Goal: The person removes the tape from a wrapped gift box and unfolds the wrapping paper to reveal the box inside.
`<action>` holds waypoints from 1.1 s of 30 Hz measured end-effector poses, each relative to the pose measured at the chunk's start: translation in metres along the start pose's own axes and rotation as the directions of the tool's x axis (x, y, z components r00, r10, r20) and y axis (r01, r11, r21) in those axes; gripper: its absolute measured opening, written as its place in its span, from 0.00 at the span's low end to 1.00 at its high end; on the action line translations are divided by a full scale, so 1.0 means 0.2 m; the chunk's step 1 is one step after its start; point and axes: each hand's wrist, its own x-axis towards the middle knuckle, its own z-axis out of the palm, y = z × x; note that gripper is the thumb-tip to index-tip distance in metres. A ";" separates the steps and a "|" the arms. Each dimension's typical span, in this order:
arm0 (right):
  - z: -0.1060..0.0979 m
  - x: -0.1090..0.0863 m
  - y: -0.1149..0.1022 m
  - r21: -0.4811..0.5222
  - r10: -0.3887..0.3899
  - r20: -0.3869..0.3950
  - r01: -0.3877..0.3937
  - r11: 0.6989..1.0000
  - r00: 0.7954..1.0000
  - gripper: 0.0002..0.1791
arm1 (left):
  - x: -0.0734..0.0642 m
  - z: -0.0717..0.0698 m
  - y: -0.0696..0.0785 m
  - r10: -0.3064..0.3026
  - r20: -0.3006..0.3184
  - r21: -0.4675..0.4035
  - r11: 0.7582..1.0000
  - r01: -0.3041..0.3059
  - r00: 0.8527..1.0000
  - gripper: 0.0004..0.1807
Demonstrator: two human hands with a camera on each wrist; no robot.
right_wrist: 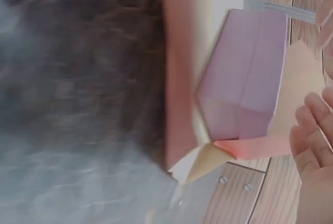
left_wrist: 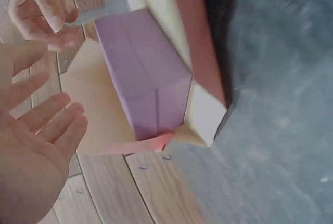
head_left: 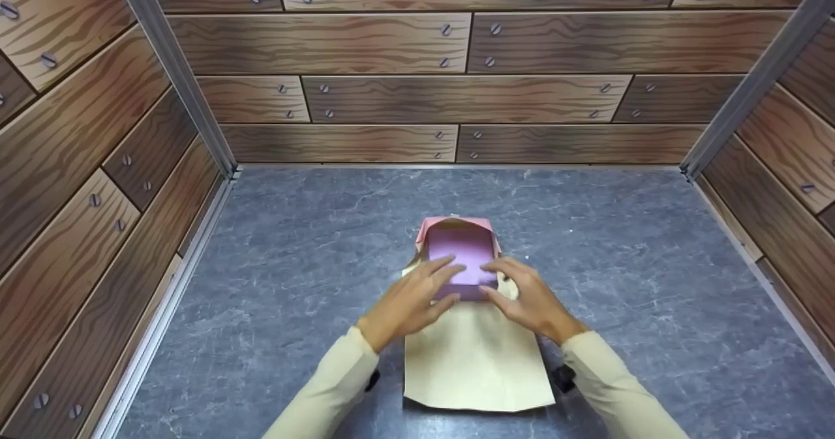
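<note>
A purple box (head_left: pixel 462 250) lies on a sheet of wrapping paper (head_left: pixel 476 361), cream on the inside and pink on the outside. At the far end the paper's pink flap (head_left: pixel 456 222) stands up against the box, its edge bowed. My left hand (head_left: pixel 414 299) is over the box's near left side, fingers spread and slightly bent. Opposite it, my right hand (head_left: pixel 531 299) is over the near right side, its thumb and fingers apart. Neither hand holds anything. In the left wrist view, the left palm (left_wrist: pixel 36 151) faces the box with loose fingers.
A grey marbled surface (head_left: pixel 313 282) surrounds the paper. Wood-print walls (head_left: pixel 391 41) enclose it at the back and both sides, with metal rails (head_left: pixel 173 60) at the corners. The long near part of the paper lies flat between the forearms.
</note>
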 end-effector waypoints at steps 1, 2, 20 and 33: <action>0.00 0.02 0.00 -0.004 0.016 0.009 -0.016 1.000 1.000 0.20 | 0.02 0.00 -0.01 -0.025 0.019 -0.016 1.000 0.025 1.000 0.29; 0.01 0.05 0.00 -0.002 0.032 0.023 -0.032 0.999 0.999 0.22 | 0.05 -0.01 -0.03 -0.053 0.044 -0.034 0.998 0.055 0.998 0.30; -0.03 0.20 0.12 -0.036 0.352 0.167 -0.351 0.936 0.921 0.39 | 0.25 -0.02 -0.25 -0.287 0.161 -0.256 0.912 0.321 0.944 0.35; 0.05 0.23 0.25 0.045 0.363 0.035 -0.364 0.930 0.931 0.38 | 0.36 0.04 -0.35 -0.378 0.116 -0.487 0.784 0.384 0.919 0.31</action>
